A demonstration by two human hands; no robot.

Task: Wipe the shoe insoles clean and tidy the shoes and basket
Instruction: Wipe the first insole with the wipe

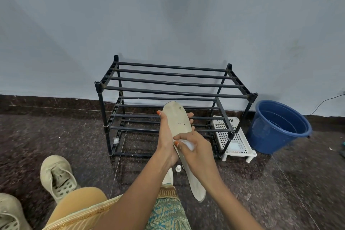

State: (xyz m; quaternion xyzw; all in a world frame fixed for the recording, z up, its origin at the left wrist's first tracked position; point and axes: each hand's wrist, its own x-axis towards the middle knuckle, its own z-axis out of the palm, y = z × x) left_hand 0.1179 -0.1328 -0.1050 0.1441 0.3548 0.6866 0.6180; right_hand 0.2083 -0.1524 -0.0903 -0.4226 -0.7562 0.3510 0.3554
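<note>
Head view: left hand (166, 136) grips beige insole (176, 117) before the shoe rack (173, 84). Right hand (197, 148) pinches white wipe (187, 145) against it. Spots remain, so wiping looks mid-way. Shoes (57, 177) near left and basket (230, 137) under the rack's right end are not yet tidied.

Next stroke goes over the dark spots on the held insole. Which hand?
Right. The right hand holds the white wipe against the insole, just below the dark spots. The left hand grips the insole from behind and looks needed to steady it.
</note>
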